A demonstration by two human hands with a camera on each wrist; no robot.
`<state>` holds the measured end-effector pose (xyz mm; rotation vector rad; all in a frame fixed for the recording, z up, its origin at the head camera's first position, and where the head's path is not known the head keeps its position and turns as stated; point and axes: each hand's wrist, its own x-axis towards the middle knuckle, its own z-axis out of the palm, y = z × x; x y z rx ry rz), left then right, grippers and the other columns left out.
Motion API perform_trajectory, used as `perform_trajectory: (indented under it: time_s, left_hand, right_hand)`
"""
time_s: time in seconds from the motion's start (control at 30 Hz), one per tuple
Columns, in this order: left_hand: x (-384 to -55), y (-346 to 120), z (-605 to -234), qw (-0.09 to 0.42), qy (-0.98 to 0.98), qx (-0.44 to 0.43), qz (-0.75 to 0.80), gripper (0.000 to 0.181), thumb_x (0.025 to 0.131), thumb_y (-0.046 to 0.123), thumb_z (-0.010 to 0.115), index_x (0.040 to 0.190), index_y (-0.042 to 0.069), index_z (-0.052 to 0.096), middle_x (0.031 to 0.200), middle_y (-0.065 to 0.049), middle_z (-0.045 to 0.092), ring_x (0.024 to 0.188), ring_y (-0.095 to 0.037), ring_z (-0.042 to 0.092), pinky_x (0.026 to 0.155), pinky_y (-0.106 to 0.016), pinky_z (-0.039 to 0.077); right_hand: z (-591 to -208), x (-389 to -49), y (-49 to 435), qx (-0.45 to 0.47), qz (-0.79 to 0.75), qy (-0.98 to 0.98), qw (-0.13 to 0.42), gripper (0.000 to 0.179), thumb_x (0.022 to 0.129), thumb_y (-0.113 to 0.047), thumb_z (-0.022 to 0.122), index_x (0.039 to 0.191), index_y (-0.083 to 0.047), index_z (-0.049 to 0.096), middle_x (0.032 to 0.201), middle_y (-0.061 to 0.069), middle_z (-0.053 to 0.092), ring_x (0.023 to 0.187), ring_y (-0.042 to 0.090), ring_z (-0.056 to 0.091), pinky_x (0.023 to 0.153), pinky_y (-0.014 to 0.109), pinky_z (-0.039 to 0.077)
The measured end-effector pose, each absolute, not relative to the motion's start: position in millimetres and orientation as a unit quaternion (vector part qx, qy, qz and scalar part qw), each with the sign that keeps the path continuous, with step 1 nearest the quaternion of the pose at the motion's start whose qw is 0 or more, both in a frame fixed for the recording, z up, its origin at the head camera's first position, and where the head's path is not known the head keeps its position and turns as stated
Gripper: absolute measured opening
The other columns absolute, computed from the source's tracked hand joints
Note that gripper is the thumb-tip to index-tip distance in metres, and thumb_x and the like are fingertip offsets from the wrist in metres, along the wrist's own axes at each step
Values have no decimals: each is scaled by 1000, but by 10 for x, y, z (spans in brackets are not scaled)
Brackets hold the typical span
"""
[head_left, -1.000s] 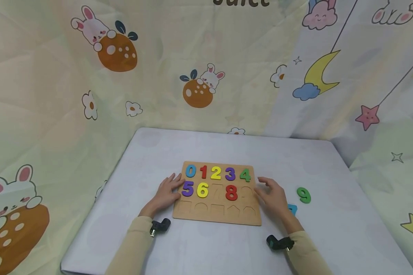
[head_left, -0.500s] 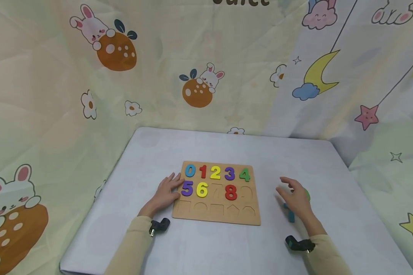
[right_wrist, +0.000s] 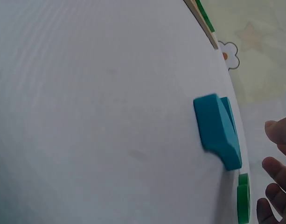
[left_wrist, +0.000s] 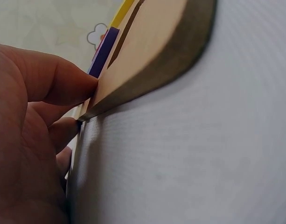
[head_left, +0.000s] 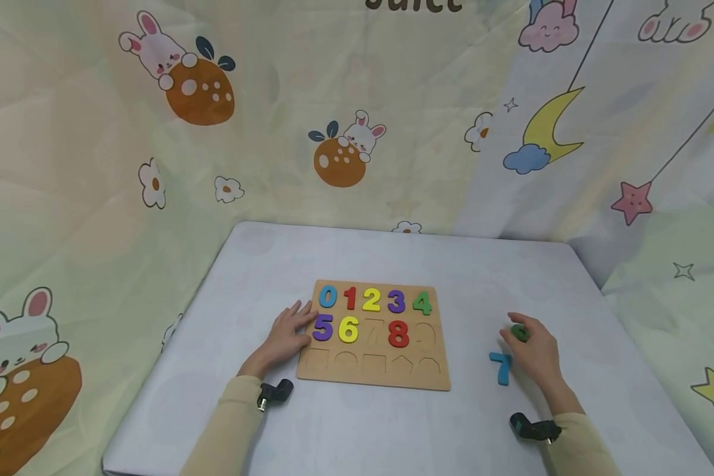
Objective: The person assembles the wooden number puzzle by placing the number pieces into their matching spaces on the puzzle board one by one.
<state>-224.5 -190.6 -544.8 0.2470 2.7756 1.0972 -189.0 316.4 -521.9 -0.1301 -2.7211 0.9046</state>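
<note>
My left hand (head_left: pixel 281 338) rests at the left edge of a wooden number board (head_left: pixel 339 380), its thumb touching the edge in the left wrist view. Raised number pieces 0 to 6 and a red 8 (head_left: pixel 398 334) sit in the board. Over at the right, my right hand (head_left: pixel 535 347) is above a green number 9 (right_wrist: pixel 243 200), thumb and fingers spread around it in the head view. The right wrist view shows those fingers (right_wrist: pixel 277 170) apart from the 9, which lies on the table. A blue number 7 (head_left: pixel 501 367) lies just left of this hand.
White tabletop (head_left: pixel 381 436) surrounds the board. Outlined recesses show in the board's middle and bottom rows, including a 7-shaped one (head_left: pixel 375 332). A printed cloth (head_left: pixel 274 145) with rabbits and flowers hangs behind the table.
My right hand has moved right, from the board's right edge, past the blue 7, to over the green 9. The left hand has stayed at the board's left edge.
</note>
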Motion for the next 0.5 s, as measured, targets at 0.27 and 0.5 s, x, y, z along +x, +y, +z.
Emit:
perform_trajectory:
  time_s: [0.27, 0.5]
  left_hand:
    - [-2265, -1899, -5473, 66, 926, 88, 360, 65, 79, 8, 57, 144, 12, 49, 160, -2, 27, 151, -28, 7, 121, -52, 0]
    - [-2262, -1900, -5489, 73, 927, 77, 359, 66, 79, 8, 57, 144, 14, 49, 160, -1, 26, 151, -27, 6, 121, -54, 1]
  right_hand:
    - [-5236, -1826, 3327, -76, 291, -945, 133, 46, 89, -13, 65, 130, 4, 55, 132, 33, 51, 121, 53, 44, 97, 66, 39]
    - [-5268, -1808, 3399, -89, 262, -959, 67, 61, 89, -17, 63, 142, 4, 42, 136, 38, 44, 123, 57, 41, 99, 68, 38]
